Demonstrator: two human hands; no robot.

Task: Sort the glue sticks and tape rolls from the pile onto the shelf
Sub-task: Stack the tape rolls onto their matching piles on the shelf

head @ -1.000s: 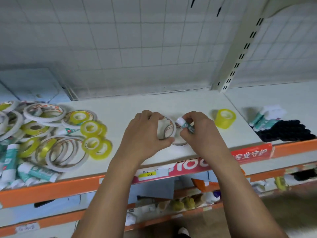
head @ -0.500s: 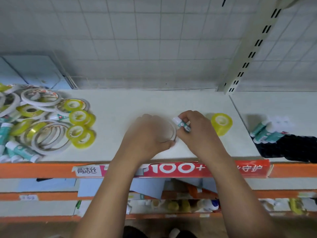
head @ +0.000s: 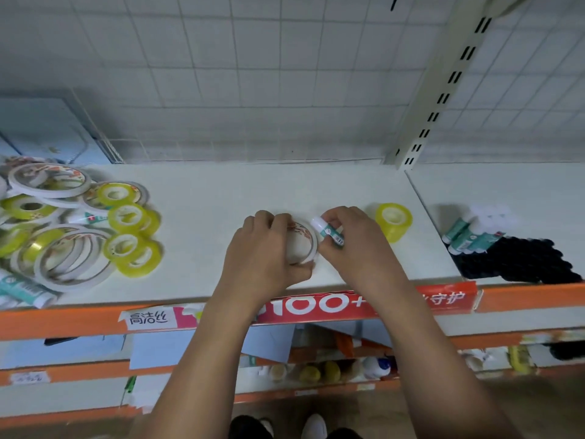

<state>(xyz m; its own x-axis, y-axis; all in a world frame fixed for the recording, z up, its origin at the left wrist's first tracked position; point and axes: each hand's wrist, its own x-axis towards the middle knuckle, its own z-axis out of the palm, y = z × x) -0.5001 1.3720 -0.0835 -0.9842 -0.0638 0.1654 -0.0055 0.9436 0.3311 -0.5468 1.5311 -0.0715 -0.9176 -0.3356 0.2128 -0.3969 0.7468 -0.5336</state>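
My left hand curls its fingers round a white tape roll at the middle of the shelf; my right hand pinches a glue stick in its fingers, just beside the roll's right rim.

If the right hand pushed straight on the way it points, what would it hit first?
Probably the white ring-shaped tape roll that the left hand grips. The right hand, pinching a white-and-teal glue stick, points up-left at it and is nearly touching.
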